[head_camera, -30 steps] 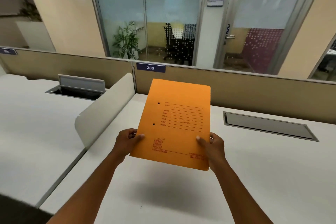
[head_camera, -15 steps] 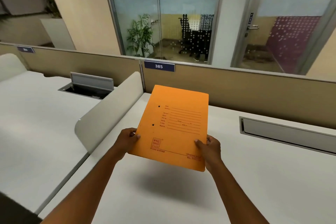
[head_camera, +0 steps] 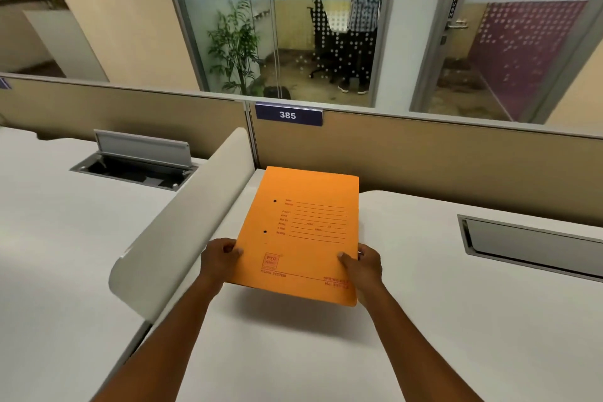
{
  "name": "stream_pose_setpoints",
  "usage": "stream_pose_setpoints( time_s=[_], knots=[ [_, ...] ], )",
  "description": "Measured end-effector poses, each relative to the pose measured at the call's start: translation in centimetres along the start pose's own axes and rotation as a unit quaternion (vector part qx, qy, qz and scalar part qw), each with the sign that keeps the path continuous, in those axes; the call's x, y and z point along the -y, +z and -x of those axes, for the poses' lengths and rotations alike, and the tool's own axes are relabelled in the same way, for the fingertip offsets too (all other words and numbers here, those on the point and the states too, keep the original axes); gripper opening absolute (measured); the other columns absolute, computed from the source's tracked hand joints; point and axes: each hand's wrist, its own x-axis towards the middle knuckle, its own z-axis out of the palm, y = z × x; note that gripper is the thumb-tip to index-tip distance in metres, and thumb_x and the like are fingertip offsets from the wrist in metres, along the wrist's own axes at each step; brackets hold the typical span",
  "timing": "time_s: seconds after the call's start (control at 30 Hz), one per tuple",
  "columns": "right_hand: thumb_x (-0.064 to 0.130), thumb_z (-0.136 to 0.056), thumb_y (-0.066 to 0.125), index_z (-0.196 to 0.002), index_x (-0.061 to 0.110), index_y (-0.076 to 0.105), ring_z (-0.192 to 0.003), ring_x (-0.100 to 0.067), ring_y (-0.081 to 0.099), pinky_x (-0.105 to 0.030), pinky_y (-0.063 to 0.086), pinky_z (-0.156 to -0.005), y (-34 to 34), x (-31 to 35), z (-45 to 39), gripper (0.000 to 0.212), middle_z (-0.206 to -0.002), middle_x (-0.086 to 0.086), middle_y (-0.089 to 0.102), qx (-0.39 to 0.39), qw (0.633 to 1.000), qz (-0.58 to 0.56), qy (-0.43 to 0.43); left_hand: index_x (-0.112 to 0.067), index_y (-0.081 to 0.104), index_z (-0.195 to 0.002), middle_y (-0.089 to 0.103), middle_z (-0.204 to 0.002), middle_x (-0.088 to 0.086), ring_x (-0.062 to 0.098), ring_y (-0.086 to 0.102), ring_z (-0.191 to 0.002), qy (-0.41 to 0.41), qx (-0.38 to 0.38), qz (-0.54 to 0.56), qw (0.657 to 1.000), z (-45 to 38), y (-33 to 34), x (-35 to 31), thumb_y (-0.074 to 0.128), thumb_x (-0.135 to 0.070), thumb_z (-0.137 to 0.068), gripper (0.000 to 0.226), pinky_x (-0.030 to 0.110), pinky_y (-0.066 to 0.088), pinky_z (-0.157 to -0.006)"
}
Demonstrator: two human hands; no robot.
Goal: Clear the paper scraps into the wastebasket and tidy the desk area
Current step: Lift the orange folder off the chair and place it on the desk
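Both hands, left hand (head_camera: pixel 219 259) and right hand (head_camera: pixel 363 264), hold the orange folder (head_camera: pixel 303 232) by its near corners, each grip pinching it, probably to lay it flat on the bench (head_camera: pixel 440 320).

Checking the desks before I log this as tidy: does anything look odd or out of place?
Only one thing: the cable hatch on the left desk stands open, while the right desk's hatch is shut. The folder looks undamaged.

Folder (head_camera: pixel 303 232) held above my desk (head_camera: pixel 424 320), my left hand (head_camera: pixel 218 259) at its left edge, right hand (head_camera: pixel 363 266) at right. Divider (head_camera: pixel 182 232) left of it; partition (head_camera: pixel 440 153) behind; cable hatch (head_camera: pixel 535 245) right.
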Motion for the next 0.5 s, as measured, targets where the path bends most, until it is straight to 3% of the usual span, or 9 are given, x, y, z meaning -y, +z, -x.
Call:
stream_pose_setpoints(
  time_s=[0.07,0.27,0.4,0.5],
  knots=[
    [0.019,-0.090,0.064,-0.119,0.015,0.061,-0.099,-0.027,0.061,-0.043,0.053,-0.090,0.7,0.0,-0.7,0.030,-0.120,-0.008,0.065,0.000,1.000,-0.002,0.006,-0.015,0.063,-0.076,0.061,-0.082,0.007,0.024,0.053,-0.077,-0.003,0.013,-0.013,1.000,-1.0,0.0,0.3,0.059,-0.001,-0.087,0.018,0.030,0.039,-0.066],
    [0.018,-0.088,0.066,-0.118,0.012,0.063,-0.098,-0.027,0.061,-0.039,0.052,-0.087,4.8,-0.4,-4.8,0.030,-0.120,-0.010,0.066,-0.009,0.999,0.007,0.033,-0.017,0.053,-0.075,0.050,-0.078,0.006,0.020,0.043,-0.075,-0.018,0.066,-0.053,0.996,-6.1,-0.1,2.0,0.046,-0.006,-0.071,0.014,0.031,0.032,-0.069],
    [0.019,-0.089,0.065,-0.119,0.012,0.062,-0.095,-0.023,0.058,-0.037,0.049,-0.085,7.6,-0.8,-7.4,0.031,-0.120,-0.010,0.065,-0.021,0.998,0.023,0.046,-0.008,0.071,-0.090,0.063,-0.090,0.008,0.027,0.055,-0.085,-0.019,0.048,-0.075,0.996,-9.6,0.6,3.6,0.051,0.007,-0.083,0.026,0.036,0.044,-0.078],
    [0.021,-0.089,0.065,-0.121,0.012,0.061,-0.101,-0.027,0.060,-0.041,0.051,-0.089,8.5,-1.2,-8.0,0.032,-0.121,-0.010,0.065,-0.022,0.998,0.016,0.050,-0.004,0.071,-0.100,0.062,-0.092,0.004,0.026,0.056,-0.088,-0.012,0.009,-0.077,0.997,-10.1,0.8,3.9,0.053,0.005,-0.086,0.024,0.032,0.043,-0.080]
  ],
)
